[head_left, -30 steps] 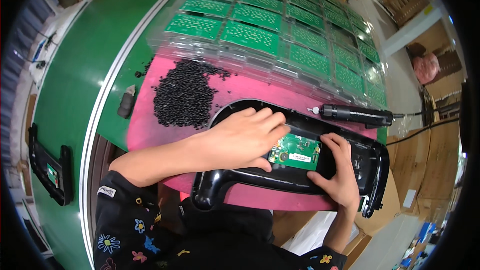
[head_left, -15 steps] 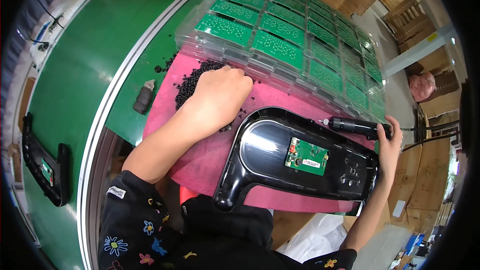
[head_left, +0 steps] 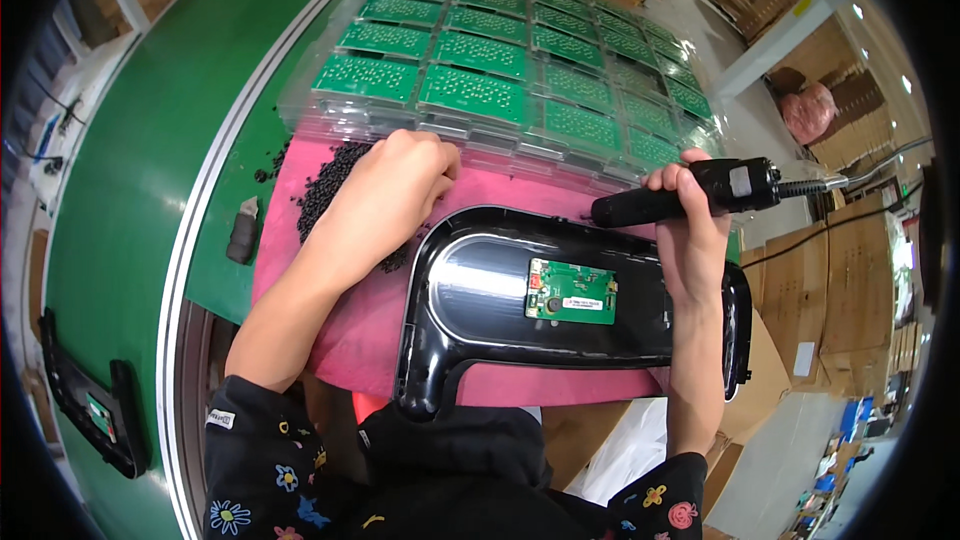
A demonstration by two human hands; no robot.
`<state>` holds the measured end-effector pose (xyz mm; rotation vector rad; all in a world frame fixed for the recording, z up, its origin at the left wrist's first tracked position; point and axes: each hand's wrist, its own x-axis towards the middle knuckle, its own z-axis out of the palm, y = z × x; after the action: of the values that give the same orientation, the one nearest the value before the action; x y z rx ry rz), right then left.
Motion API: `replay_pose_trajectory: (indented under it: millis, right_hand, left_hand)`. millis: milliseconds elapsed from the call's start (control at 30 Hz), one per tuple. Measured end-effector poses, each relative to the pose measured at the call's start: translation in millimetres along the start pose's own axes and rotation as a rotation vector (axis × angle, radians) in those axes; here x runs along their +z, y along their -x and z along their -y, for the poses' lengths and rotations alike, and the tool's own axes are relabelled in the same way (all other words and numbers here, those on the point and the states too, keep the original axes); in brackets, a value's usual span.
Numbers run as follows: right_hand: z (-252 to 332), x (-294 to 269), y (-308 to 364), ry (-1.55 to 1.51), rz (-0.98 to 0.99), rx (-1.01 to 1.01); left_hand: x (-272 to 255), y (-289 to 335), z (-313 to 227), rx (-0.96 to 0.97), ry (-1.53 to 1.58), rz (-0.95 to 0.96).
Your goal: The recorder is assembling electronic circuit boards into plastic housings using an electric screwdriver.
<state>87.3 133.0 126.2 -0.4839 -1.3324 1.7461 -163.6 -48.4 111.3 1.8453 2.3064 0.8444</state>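
My left hand (head_left: 395, 175) is curled closed over the edge of a heap of small black screws (head_left: 325, 190); its fingertips are hidden, so what they hold cannot be made out. In my right hand (head_left: 692, 230) is a black electric screwdriver (head_left: 638, 208), its cord running off to the right. The screwdriver is held over the upper right edge of a glossy black plastic housing (head_left: 480, 290). A small green circuit board (head_left: 590, 310) sits in the housing's middle. The housing lies on a pink mat (head_left: 560, 385) between my forearms.
Stacked clear trays (head_left: 520, 147) of green circuit boards stand behind the mat. On the green surface at left lie a dark wrapped piece (head_left: 242, 232) and, across a metal rail (head_left: 215, 145), another black housing (head_left: 75, 385). Cardboard boxes (head_left: 850, 310) stand at right.
My right hand has lifted the screwdriver from beside the housing's right end and brought it leftward, gripped. My left hand stays at the screws with its fingers curled. The view has shifted slightly.
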Motion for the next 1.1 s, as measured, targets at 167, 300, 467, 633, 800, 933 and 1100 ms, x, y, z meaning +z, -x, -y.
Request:
replay_pose_trajectory:
  millis: [167, 300, 467, 633, 800, 933, 1100]
  right_hand:
    - [17.0, 11.7, 13.6, -0.290, 0.075, -0.114]
    - [21.1, 26.2, 29.5, -0.522, 0.195, -0.047]
    - [15.1, 27.2, 42.9, -0.568, 0.165, -0.037]
    - [20.2, 25.4, 50.6, -0.664, 0.259, -0.073]
    - [29.6, 25.2, 57.0, -0.613, 0.259, -0.159]
    - [34.3, 24.9, 59.0, -0.555, 0.225, -0.221]
    - [32.4, 29.6, 63.2, -0.498, 0.235, -0.246]
  left_hand:
    - [5.7, -5.0, -28.1, 0.272, 0.438, -0.011]
    - [16.4, 5.5, -51.9, 0.365, 0.665, -0.057]
    - [25.1, 7.1, -52.4, 0.314, 0.828, -0.033]
    - [22.0, 7.6, -56.0, 0.039, 1.081, 0.280]
    - [28.5, 9.5, -51.2, 0.016, 1.068, 0.225]
    - [29.9, 10.0, -52.5, 0.080, 0.994, 0.209]
    - [32.6, 11.9, -51.9, 0.261, 0.805, 0.112]
